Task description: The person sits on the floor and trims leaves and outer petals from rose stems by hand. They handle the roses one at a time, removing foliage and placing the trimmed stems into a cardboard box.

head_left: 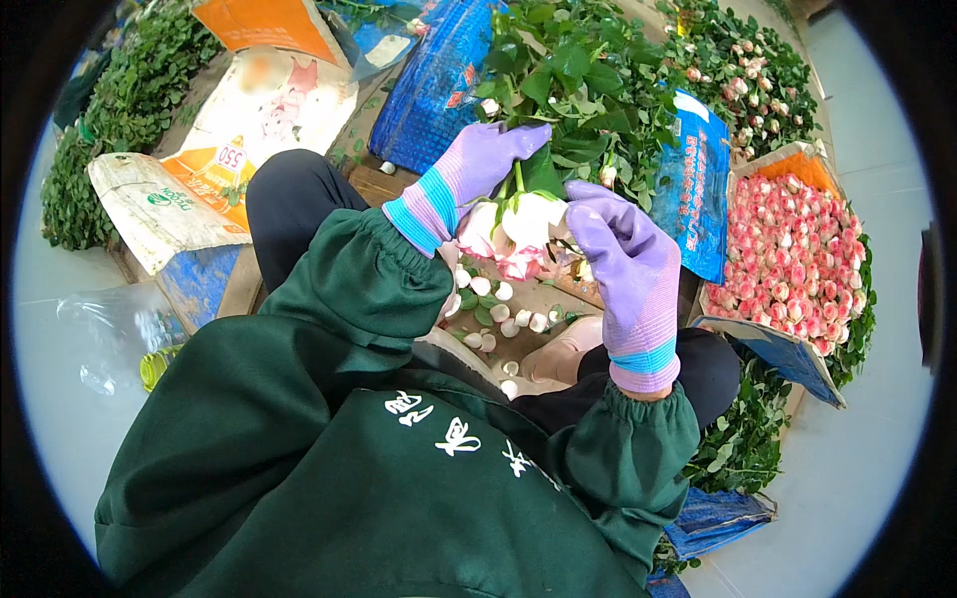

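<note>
Purple rubber-coated left glove [488,159] grips the thin green stem [518,178] of a pink-edged white rose [533,223], bloom down between the hands, likely for petal access; purple rubber-coated right glove [630,257] has fingers curled at petals, pinch unclear.

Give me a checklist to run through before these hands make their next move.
1. Left hand and right hand both in purple gloves: ok.
2. White, pink-edged rose between the hands, bloom in plain view: ok.
3. Left hand closed firmly around the stem: cannot tell; the hold is partly hidden.
4. Right fingertips pinching a petal: cannot tell, though they are at the bloom's right edge.
5. Area below the bloom free of loose petals: not ok; many lie scattered.
</note>
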Demonstrator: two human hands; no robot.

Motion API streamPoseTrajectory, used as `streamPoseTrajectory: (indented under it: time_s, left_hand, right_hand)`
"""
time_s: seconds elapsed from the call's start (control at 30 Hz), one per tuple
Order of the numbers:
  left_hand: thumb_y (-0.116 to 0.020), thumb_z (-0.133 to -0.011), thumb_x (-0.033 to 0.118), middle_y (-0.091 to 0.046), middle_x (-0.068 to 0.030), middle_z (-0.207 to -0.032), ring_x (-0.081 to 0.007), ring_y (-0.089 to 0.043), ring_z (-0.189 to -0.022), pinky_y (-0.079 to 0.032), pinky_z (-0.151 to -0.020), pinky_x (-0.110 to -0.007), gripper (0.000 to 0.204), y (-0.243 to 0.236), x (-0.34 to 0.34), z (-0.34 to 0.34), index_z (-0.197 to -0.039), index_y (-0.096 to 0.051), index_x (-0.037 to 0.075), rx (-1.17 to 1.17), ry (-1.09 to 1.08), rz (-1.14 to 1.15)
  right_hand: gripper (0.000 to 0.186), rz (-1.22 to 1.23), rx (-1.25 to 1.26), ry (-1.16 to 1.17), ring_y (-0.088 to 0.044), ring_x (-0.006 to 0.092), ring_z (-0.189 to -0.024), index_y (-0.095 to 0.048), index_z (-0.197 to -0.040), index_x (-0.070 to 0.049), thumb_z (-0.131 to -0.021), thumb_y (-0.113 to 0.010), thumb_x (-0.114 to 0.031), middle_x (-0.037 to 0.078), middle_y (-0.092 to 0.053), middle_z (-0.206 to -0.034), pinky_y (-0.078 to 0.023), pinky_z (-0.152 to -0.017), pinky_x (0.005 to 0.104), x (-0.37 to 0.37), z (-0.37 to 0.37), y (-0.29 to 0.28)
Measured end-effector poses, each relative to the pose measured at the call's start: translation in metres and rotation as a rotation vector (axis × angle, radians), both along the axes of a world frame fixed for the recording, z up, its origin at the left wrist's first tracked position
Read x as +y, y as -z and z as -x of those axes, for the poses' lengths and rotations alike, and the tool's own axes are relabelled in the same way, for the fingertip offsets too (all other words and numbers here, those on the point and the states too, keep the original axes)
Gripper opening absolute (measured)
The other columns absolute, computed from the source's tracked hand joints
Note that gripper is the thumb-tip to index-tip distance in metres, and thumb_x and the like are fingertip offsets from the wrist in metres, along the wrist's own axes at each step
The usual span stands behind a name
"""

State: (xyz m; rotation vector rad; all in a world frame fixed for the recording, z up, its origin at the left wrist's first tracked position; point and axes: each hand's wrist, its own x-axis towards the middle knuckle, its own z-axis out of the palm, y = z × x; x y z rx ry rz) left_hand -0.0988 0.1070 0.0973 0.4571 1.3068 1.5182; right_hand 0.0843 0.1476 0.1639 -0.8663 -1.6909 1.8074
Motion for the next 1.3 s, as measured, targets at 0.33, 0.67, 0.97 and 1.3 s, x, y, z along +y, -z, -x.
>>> streamPoseTrajectory:
  time_s: [0.33, 0.67, 0.97, 1.3]
  left_hand:
    - [-0.055, -0.089, 0.028, -0.065, -0.0093, -0.086, -0.0189, -0.065, -0.068, -0.057, -0.063, -0.033, 0.027, -0.014, -0.01, -0.004, -0.102, -0.056, 0.003, -0.53, 0.165, -0.154]
    - [-0.057, -0.087, 0.028, -0.065, -0.0081, -0.085, -0.0172, -0.065, -0.073, -0.054, -0.065, -0.031, 0.032, -0.011, -0.002, -0.009, -0.099, -0.059, -0.002, -0.283, -0.013, -0.011]
    - [-0.059, -0.084, 0.023, -0.064, -0.0066, -0.084, -0.0094, -0.053, -0.075, -0.045, -0.071, -0.026, 0.03, -0.001, -0.003, -0.022, -0.095, -0.06, -0.005, 0.332, -0.228, -0.067]
    - [-0.045, -0.074, -0.003, -0.059, -0.0143, -0.095, -0.032, -0.057, -0.08, -0.047, -0.069, -0.036, 0.058, 0.023, -0.012, 0.01, -0.13, -0.045, 0.011, 1.917, 0.106, -0.3]
  right_hand:
    - [0.011, -0.15, 0.071, 0.006, -0.055, 0.0065, -0.078, -0.066, -0.085, 0.002, -0.081, -0.061, -0.007, 0.008, -0.064, -0.097, -0.044, -0.07, 0.0203, 0.004, -0.002, -0.003]
    - [0.011, -0.804, 0.164, 0.028, -0.059, 0.0282, -0.096, -0.062, -0.075, -0.002, -0.073, -0.07, -0.01, 0.014, -0.063, -0.098, -0.045, -0.083, 0.037, 0.006, -0.005, -0.009]
    - [0.017, -1.001, -0.058, -0.081, -0.056, 0.033, -0.095, -0.058, -0.073, -0.005, -0.067, -0.071, -0.013, 0.015, -0.06, -0.097, -0.044, -0.082, 0.0414, 0.008, -0.001, 0.008]
    - [0.022, -0.421, -0.296, -0.186, -0.061, 0.0221, -0.075, -0.062, -0.088, 0.001, -0.083, -0.06, -0.021, 0.012, -0.063, -0.081, -0.047, -0.069, 0.0296, 0.033, -0.043, -0.016]
